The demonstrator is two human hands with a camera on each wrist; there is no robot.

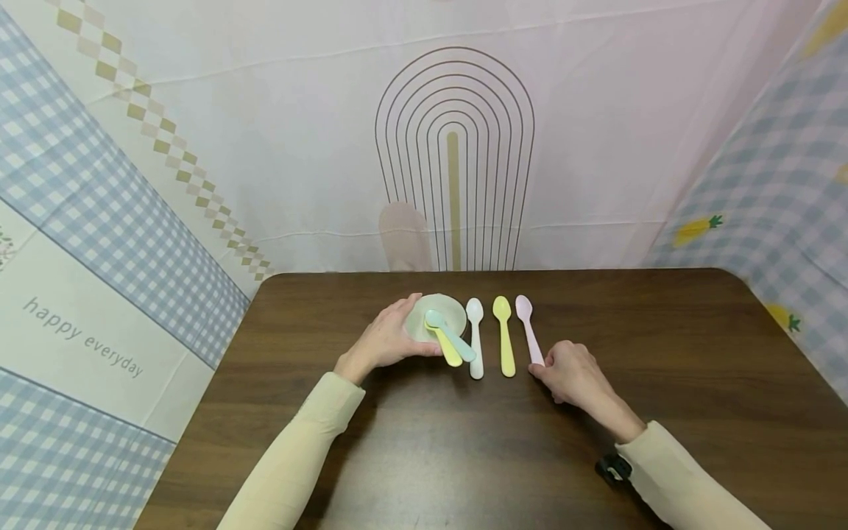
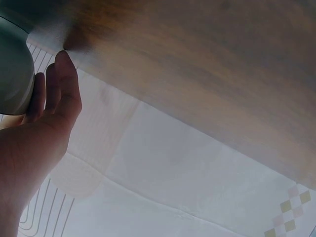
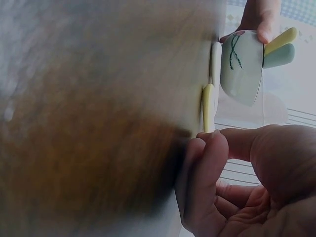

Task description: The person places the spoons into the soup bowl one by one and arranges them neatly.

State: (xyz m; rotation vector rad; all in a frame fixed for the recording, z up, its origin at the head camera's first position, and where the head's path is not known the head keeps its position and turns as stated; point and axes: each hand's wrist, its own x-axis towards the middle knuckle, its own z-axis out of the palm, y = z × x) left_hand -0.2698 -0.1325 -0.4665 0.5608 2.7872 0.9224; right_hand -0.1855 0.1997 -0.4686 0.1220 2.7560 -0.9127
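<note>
My left hand [image 1: 389,337] holds a small pale bowl [image 1: 450,306] by its left side, thumb at the near rim and fingers round the far side. In the bowl lean a yellow spoon [image 1: 452,355] and a mint-green spoon [image 1: 460,346], handles sticking out over the rim toward the right. My right hand [image 1: 573,374] pinches the handle end of a pink spoon [image 1: 525,309], which lies along the table. Between the hands lie a white spoon [image 1: 475,346] and another yellow spoon [image 1: 506,342], bowl ends pointing away. The right wrist view shows a green plant-like drawing on the bowl's outside.
The dark wooden table [image 1: 424,456] ends at a far edge against a white printed cloth [image 1: 298,162]. Blue checked cloth [image 1: 762,191] hangs at the sides. A black device [image 1: 614,468] is on the right wrist.
</note>
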